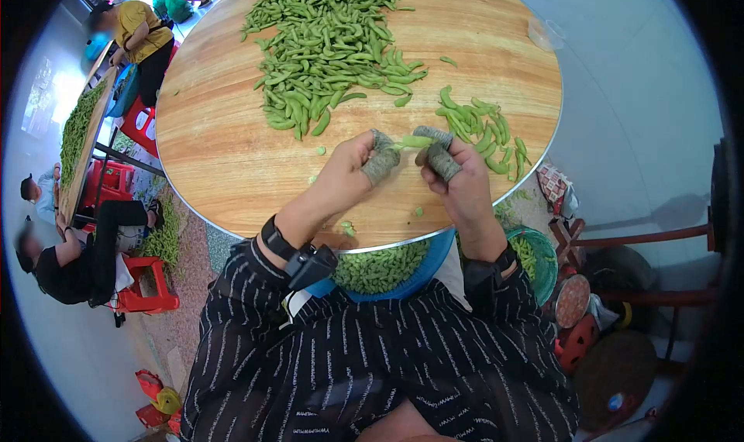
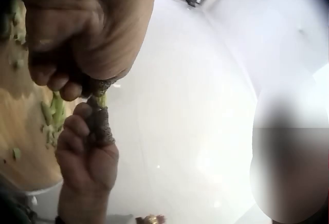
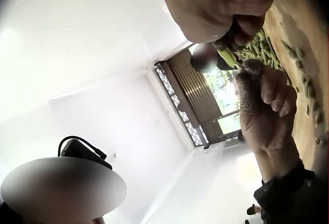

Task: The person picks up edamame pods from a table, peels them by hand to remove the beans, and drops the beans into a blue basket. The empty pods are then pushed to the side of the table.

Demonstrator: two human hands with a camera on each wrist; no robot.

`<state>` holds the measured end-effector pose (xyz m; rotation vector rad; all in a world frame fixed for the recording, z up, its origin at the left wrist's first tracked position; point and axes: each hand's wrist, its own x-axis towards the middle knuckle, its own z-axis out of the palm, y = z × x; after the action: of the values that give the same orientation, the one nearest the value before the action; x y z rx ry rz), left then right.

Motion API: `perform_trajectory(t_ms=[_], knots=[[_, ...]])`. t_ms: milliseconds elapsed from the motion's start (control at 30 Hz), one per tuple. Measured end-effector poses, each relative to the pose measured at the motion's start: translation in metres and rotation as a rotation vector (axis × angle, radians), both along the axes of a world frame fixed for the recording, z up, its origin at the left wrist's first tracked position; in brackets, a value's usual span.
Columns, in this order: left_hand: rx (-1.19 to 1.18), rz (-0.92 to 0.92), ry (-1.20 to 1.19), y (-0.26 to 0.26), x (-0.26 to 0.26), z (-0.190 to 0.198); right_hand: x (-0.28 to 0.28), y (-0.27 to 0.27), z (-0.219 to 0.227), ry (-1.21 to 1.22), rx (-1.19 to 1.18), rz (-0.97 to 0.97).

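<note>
Between the two hands, over the near part of the round table, is a green pod [image 1: 416, 141]. My left hand [image 1: 350, 165] pinches its left end with wrapped thumb and finger. The right hand [image 1: 463, 180], thumb and index finger also wrapped in grey-green tape, pinches the other end. In the left wrist view the pod [image 2: 102, 100] shows only as a short piece between the fingertips; the right wrist view shows more of the pod [image 3: 227, 58]. A large pile of pods [image 1: 325, 47] lies beyond the hands, and a smaller group [image 1: 484, 128] lies to the right.
Below the table edge [image 1: 364, 248] is a blue basin [image 1: 442, 257] holding pods. A green basket [image 1: 545, 260] stands at the right. A clear cup [image 1: 547, 34] is at the table's far right. Several people sit at another table on the left.
</note>
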<state>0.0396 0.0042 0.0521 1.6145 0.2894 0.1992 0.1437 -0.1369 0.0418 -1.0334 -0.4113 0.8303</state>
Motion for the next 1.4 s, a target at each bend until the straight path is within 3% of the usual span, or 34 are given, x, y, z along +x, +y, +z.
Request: perform_trajectory(t_ms=[33,100,133,200,533,733,833,900,1033,1100,1267,1400], knots=[[0.002,0.001,-0.001,-0.002,-0.003,0.000,-0.004,-0.002,0.003,0.030,-0.039,0.007],[0.524,0.114,-0.168,-0.005,-0.009,-0.002,-0.009,-0.005,-0.004,0.035,-0.009,0.085],[0.522,0.112,-0.166,-0.006,-0.011,-0.002,-0.011,-0.006,-0.007,0.041,0.021,0.164],[0.752,0.062,-0.170,-0.007,-0.015,-0.002,-0.014,-0.005,-0.007,0.019,0.023,0.159],[0.774,-0.001,-0.161,-0.005,-0.021,-0.008,-0.020,-0.002,-0.001,-0.065,0.029,0.171],[0.910,-0.002,-0.127,-0.009,-0.025,-0.009,-0.019,-0.001,-0.003,-0.073,0.048,0.239],[0.849,-0.001,-0.114,-0.012,-0.026,-0.010,-0.021,-0.001,-0.002,-0.164,-0.004,0.212],[0.618,-0.009,-0.214,-0.014,-0.026,-0.011,-0.021,0.000,-0.003,-0.206,-0.002,0.200],[0.622,0.011,-0.208,-0.013,-0.024,-0.013,-0.020,0.002,-0.009,-0.159,0.047,0.204],[0.956,0.092,-0.083,-0.017,-0.025,-0.005,-0.020,0.000,-0.006,-0.176,0.034,0.188],[1.129,0.088,-0.251,-0.012,-0.026,-0.014,-0.024,0.005,-0.005,-0.221,-0.053,0.139],[0.575,0.168,-0.186,-0.023,-0.028,-0.020,-0.025,0.005,-0.014,-0.273,0.010,0.154]])
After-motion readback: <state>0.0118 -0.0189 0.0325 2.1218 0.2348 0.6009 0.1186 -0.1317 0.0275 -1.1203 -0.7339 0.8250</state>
